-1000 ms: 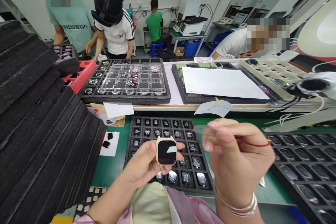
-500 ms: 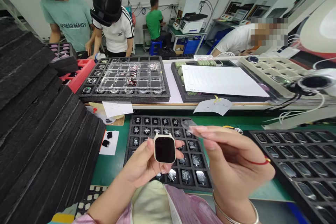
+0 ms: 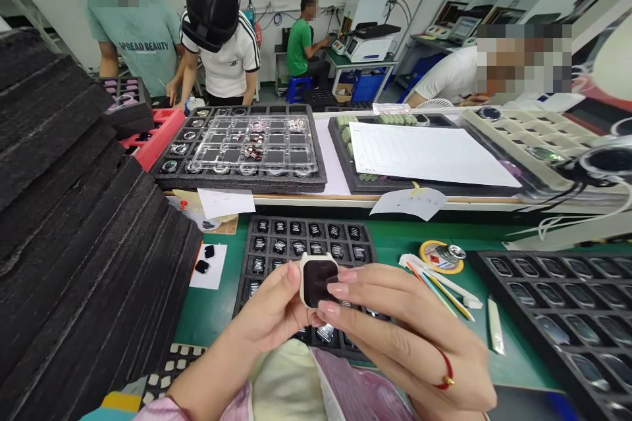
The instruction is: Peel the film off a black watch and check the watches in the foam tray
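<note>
We see our left hand [image 3: 276, 309] holding a small cream-cased watch body [image 3: 318, 279] upright, its dark screen facing us, with the fingers closed around its left edge and back. Our right hand [image 3: 399, 335] reaches in from the right, two fingertips [image 3: 338, 290] resting on the right side of the screen; its fingers are loosely extended and grip nothing that we can make out. The watch body hangs above a black foam tray [image 3: 306, 243] of small dark parts, which lies on the green surface [image 3: 207, 316] near its front edge. To the right of the tray lie a round yellow tape roll [image 3: 441, 256] and some thin sticks [image 3: 439, 283], then another black tray [image 3: 567, 309] at the right edge. A leaning stack of black foam sheets [image 3: 83, 243] fills the left side. Other people work at the far edge, beyond a raised shelf [image 3: 345, 197].
</note>
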Motion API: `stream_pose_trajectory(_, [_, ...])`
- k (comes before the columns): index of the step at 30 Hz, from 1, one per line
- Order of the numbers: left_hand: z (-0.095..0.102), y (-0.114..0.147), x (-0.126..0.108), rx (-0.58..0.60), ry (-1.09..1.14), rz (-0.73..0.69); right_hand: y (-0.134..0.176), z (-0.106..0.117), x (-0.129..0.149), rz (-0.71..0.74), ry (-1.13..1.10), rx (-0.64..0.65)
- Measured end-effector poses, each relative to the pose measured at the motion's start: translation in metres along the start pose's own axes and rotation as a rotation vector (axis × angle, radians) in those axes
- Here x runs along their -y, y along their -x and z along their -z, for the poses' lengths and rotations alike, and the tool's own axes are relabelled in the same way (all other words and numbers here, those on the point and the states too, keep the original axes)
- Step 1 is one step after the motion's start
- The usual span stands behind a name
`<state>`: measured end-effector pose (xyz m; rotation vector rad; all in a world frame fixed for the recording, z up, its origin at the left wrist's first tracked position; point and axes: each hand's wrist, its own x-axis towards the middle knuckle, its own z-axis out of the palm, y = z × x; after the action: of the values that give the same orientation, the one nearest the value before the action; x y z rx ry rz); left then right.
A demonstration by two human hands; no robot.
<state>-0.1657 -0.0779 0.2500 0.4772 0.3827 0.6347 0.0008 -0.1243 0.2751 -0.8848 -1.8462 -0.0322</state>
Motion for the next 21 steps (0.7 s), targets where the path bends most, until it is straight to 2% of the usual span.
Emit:
stream_pose_trajectory(3, [0.000,0.000,-0.001,-0.021,-0.073,-0.014,-0.001,-0.001,-0.002,0.030,0.017,0.063])
stream_pose_trajectory(6, [0.000,-0.001,0.000,-0.018,-0.144,-0.078,-0.004,-0.006,-0.005,0.021,0.059,0.067])
stream_pose_trajectory(8, [-0.001,-0.001,0.001,-0.035,-0.222,-0.120,-0.005,-0.011,-0.006,-0.069,0.028,0.075])
stream_pose_trajectory(12, [-0.003,-0.002,0.004,-0.154,-0.367,-0.219,-0.003,-0.018,-0.007,-0.291,-0.246,0.120])
stream_pose_trajectory(15, [-0.003,0.000,0.003,-0.219,-0.303,-0.229,-0.001,-0.019,-0.009,-0.368,-0.372,0.100])
stream_pose_trajectory(21, [-0.009,0.008,0.000,-0.178,-0.208,-0.205,0.003,-0.020,-0.012,-0.353,-0.438,0.095])
